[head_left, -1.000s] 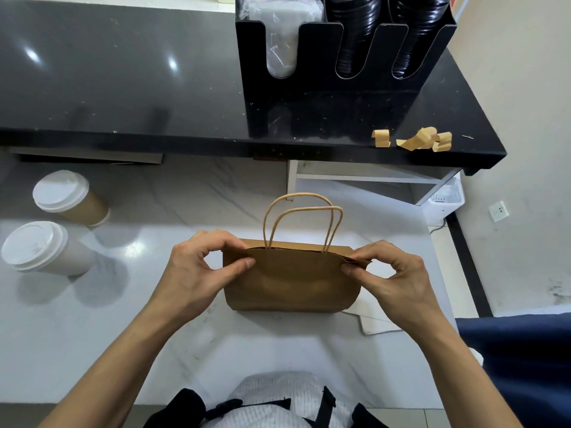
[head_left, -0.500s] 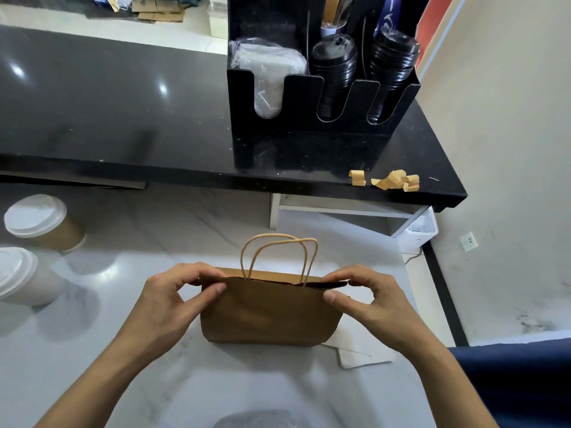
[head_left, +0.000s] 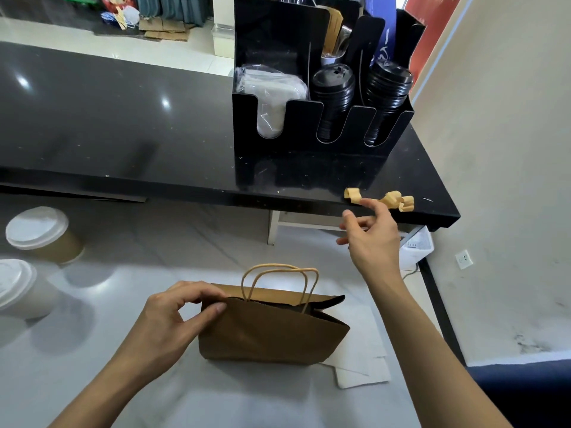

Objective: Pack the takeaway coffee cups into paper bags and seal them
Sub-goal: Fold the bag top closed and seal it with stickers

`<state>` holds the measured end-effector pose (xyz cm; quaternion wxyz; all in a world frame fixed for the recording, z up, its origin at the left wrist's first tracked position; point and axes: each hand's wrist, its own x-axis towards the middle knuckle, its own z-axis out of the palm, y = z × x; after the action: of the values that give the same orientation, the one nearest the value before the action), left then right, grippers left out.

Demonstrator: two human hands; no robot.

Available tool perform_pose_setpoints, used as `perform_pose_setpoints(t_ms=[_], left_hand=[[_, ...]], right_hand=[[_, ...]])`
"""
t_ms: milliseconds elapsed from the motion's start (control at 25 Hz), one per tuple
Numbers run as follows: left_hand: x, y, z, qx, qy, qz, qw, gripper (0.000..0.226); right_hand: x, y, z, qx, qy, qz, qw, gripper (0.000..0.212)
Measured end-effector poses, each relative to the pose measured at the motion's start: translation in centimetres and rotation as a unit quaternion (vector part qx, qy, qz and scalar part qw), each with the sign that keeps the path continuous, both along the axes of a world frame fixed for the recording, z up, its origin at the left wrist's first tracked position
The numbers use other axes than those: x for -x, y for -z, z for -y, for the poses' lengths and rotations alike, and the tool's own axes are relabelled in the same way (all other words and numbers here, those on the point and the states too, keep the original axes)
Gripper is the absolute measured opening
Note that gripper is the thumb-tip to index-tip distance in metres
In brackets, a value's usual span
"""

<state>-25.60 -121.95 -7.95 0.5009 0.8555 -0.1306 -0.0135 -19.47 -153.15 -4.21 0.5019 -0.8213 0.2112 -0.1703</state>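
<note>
A brown paper bag (head_left: 272, 332) with twisted paper handles stands on the white marble counter (head_left: 139, 381). My left hand (head_left: 173, 316) pinches the bag's top left corner between thumb and fingers. My right hand (head_left: 370, 239) is lifted off the bag, fingers spread and empty, close below a curled tan tape piece (head_left: 353, 194) on the black counter's edge. More curled tan pieces (head_left: 398, 201) lie just to the right of it. The bag's right top corner gapes open. Two lidded takeaway cups stand at the left: a brown one (head_left: 46, 236) and a white one (head_left: 18, 288).
A raised black counter (head_left: 123, 128) runs across the back, carrying a black organiser (head_left: 309, 149) with stacked black lids and wrapped items. Flat white paper (head_left: 364, 366) lies under and right of the bag. A beige wall with a socket is at the right.
My right hand has let go of the bag's right corner and risen toward the tan pieces on the black counter. That corner has sprung open. My left hand keeps its pinch.
</note>
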Motion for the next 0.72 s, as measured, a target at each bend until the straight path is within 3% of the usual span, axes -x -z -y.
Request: perform_pose_setpoints(t_ms=[200, 440, 720], left_hand=[[0.1, 0.4, -0.2, -0.003, 0.001, -0.009, 1.0, 0.016], [0.1, 0.5, -0.1, 0.005, -0.004, -0.013, 1.0, 0.024], [0.3, 0.4, -0.1, 0.007, -0.003, -0.01, 1.0, 0.021]], right_hand=[[-1.1, -0.3, 0.3, 0.029, 0.03, -0.002, 0.999, 0.031], [-2.2, -0.7, 1.1, 0.044, 0.027, 0.01, 0.999, 0.005], [-2.9, -2.8, 0.8, 0.05, -0.014, 0.081, 0.995, 0.009]])
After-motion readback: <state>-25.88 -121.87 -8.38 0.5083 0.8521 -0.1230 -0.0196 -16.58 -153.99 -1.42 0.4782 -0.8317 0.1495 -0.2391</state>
